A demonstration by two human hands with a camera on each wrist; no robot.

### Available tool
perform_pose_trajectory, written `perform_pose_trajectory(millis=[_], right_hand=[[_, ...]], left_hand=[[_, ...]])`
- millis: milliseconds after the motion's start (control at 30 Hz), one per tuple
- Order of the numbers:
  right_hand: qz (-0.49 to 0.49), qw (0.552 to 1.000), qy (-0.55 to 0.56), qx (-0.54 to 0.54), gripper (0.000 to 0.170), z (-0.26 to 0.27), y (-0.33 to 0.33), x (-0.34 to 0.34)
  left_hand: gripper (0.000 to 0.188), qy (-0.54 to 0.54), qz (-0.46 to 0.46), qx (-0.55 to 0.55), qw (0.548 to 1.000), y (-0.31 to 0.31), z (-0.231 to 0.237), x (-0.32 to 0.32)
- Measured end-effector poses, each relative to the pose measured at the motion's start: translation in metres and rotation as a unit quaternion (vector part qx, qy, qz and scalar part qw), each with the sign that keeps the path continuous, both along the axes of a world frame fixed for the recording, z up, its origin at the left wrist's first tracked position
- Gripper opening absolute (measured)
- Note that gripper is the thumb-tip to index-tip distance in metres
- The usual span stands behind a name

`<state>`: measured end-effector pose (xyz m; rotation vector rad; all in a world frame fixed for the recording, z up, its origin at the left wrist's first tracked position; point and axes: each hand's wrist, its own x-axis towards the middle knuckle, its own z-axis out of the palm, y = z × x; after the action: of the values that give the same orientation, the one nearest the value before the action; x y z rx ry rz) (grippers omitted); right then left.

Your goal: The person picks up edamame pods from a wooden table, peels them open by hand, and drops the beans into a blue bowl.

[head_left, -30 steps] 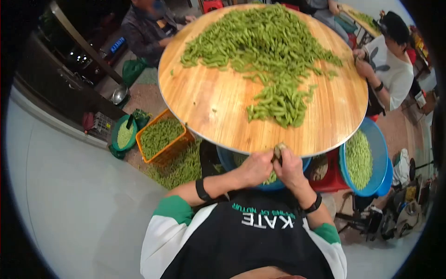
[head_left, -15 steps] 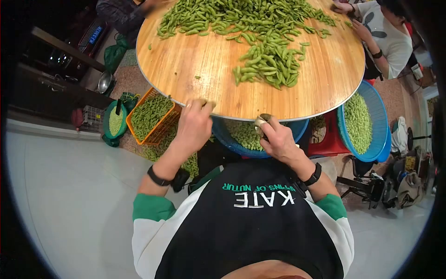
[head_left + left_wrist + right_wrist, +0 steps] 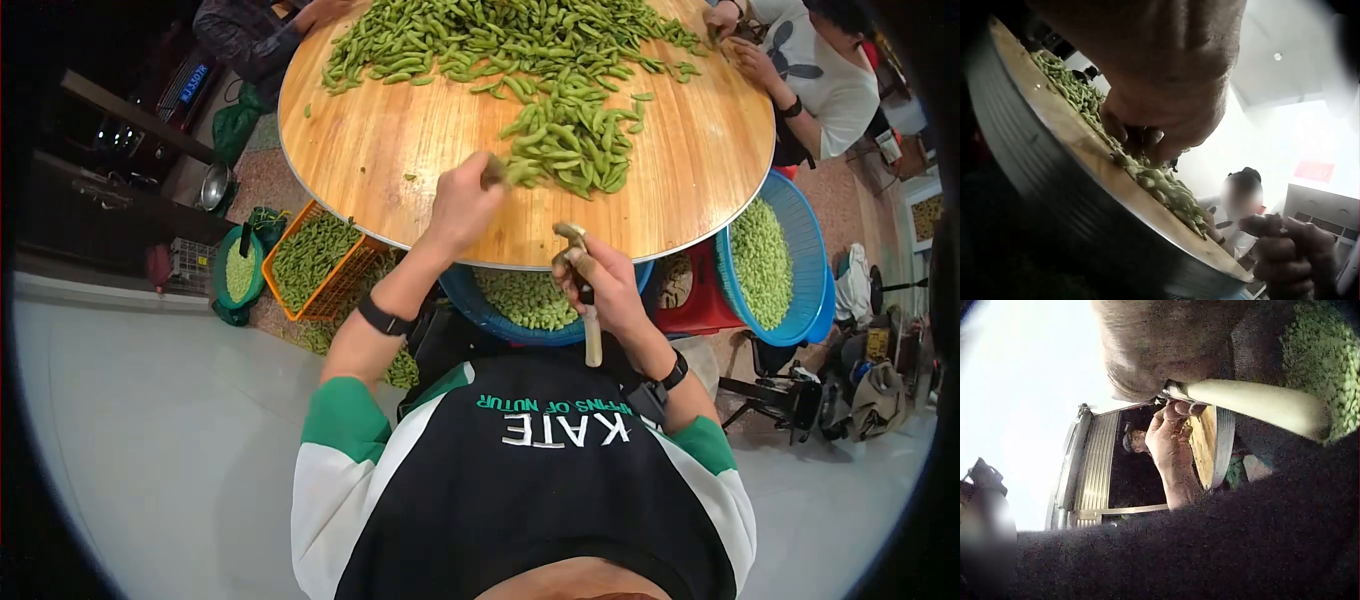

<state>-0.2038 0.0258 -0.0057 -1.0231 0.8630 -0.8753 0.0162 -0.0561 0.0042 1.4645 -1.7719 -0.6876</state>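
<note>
My left hand (image 3: 467,205) reaches over the round wooden table (image 3: 400,205), fingertips at the near left edge of a small heap of green soybean pods (image 3: 570,150). In the left wrist view its bent fingers come down onto the pods (image 3: 1163,187); I cannot tell whether they grip one. At the table's near edge my right hand (image 3: 605,285) grips a tool with a smooth cream handle (image 3: 1254,403). The handle hangs below the fist in the head view, while the tool's other end is hidden in the hand.
Shelled beans (image 3: 525,298) lie in a blue basin below the table edge. Another blue basin (image 3: 808,240) of beans stands right, an orange crate (image 3: 315,265) of pods left. Across the table, a person in white (image 3: 820,75) handles something small; another sits far left.
My left hand has left the right hand, swung left over the table edge, then forward and right to the pods. The right hand stays near the edge, and its tool's handle now shows.
</note>
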Motion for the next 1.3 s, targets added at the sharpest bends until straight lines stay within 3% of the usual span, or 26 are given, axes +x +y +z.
perform_pose_trajectory(millis=[33, 67, 133, 200, 267, 300, 367, 700, 800, 867, 900, 967, 1000, 1033, 1067, 1100, 1133, 1167, 1300], right_hand=[[-0.001, 0.996, -0.076, 0.045, 0.037, 0.003, -0.004, 0.003], [-0.003, 0.984, -0.151, 0.09, 0.04, 0.007, -0.007, 0.006], [-0.012, 0.983, -0.145, 0.116, 0.037, 0.011, -0.011, 0.01], [0.022, 0.965, -0.217, 0.147, 0.03, 0.009, -0.012, 0.01], [0.027, 0.957, -0.24, 0.161, 0.025, 0.004, -0.01, 0.009], [0.026, 0.957, -0.244, 0.156, 0.024, 0.004, -0.008, 0.01], [0.025, 0.957, -0.246, 0.153, 0.024, 0.003, -0.006, 0.01], [-0.002, 0.963, -0.228, 0.143, 0.023, -0.001, -0.003, 0.013], [0.009, 0.951, -0.262, 0.166, 0.02, -0.001, -0.002, 0.01], [0.026, 0.94, -0.29, 0.179, 0.019, -0.002, -0.002, 0.006], [0.039, 0.929, -0.309, 0.197, 0.018, -0.003, -0.002, 0.005], [0.051, 0.918, -0.328, 0.216, 0.017, -0.004, 0.0, 0.004], [0.031, 0.921, -0.325, 0.212, 0.018, -0.004, 0.001, 0.005], [0.012, 0.923, -0.323, 0.209, 0.018, -0.004, 0.002, 0.005], [0.011, 0.923, -0.322, 0.21, 0.018, -0.005, 0.002, 0.005], [0.011, 0.918, -0.329, 0.223, 0.02, -0.005, 0.001, 0.005], [0.013, 0.912, -0.336, 0.236, 0.021, -0.006, 0.001, 0.005], [0.014, 0.911, -0.335, 0.238, 0.021, -0.006, 0.003, 0.005], [0.014, 0.915, -0.325, 0.238, 0.023, -0.004, 0.007, 0.004]], left_hand=[[0.01, 0.173, -0.036, 0.105, 0.979, 0.012, 0.007, -0.004], [0.01, 0.172, -0.037, 0.109, 0.978, 0.024, 0.011, -0.008], [0.011, 0.326, -0.101, 0.176, 0.923, 0.042, 0.016, -0.017], [0.013, 0.352, -0.117, 0.195, 0.908, 0.05, 0.011, -0.023], [0.013, 0.453, -0.123, 0.258, 0.844, 0.056, 0.023, -0.026], [0.013, 0.454, -0.121, 0.261, 0.843, 0.056, 0.018, -0.024], [0.014, 0.321, -0.116, 0.265, 0.902, 0.053, 0.007, -0.018], [0.011, 0.408, -0.105, 0.195, 0.886, 0.057, -0.008, -0.024], [0.009, 0.411, -0.125, 0.287, 0.856, 0.051, -0.012, -0.013], [0.011, 0.529, -0.186, 0.383, 0.734, 0.049, -0.018, -0.009], [0.011, 0.53, -0.186, 0.383, 0.733, 0.05, -0.018, -0.01], [0.011, 0.57, -0.175, 0.435, 0.674, 0.053, -0.017, -0.012], [0.011, 0.571, -0.175, 0.434, 0.674, 0.056, -0.011, -0.016], [0.011, 0.447, -0.157, 0.349, 0.809, 0.061, -0.002, -0.02], [0.011, 0.305, -0.132, 0.25, 0.91, 0.063, 0.002, -0.024], [0.011, 0.305, -0.132, 0.251, 0.909, 0.064, 0.0, -0.026], [0.012, 0.122, -0.146, 0.018, 0.982, 0.064, -0.003, -0.027], [0.012, -0.072, -0.145, -0.216, 0.963, 0.066, -0.006, -0.027], [0.009, -0.021, -0.159, -0.179, 0.971, 0.067, -0.003, -0.026]])
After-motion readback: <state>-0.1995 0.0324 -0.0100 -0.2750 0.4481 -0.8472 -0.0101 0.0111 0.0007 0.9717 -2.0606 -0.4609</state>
